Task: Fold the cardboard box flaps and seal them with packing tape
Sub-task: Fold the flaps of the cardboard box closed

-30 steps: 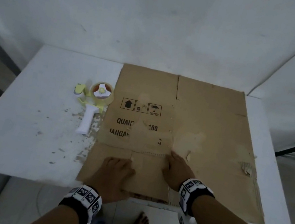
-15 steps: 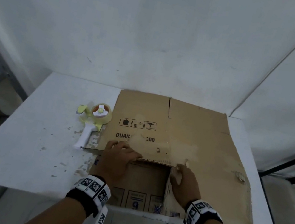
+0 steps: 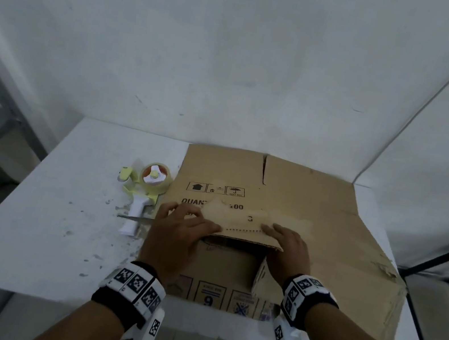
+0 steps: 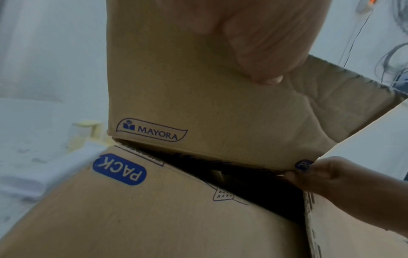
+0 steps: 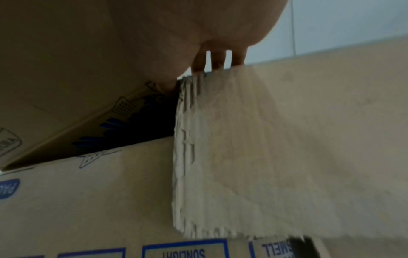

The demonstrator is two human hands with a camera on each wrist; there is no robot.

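both hands, left hand [image 3: 175,239] and right hand [image 3: 288,253], grip the near edge of the flat box [image 3: 312,224] on the table [image 3: 59,215], prying its top layer up so it opens, tape gun [image 3: 148,186] parked just left.

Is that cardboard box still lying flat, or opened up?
Partly opened. Both hands, left hand and right hand, lift the top panel of the cardboard box, and a dark gap shows beneath.
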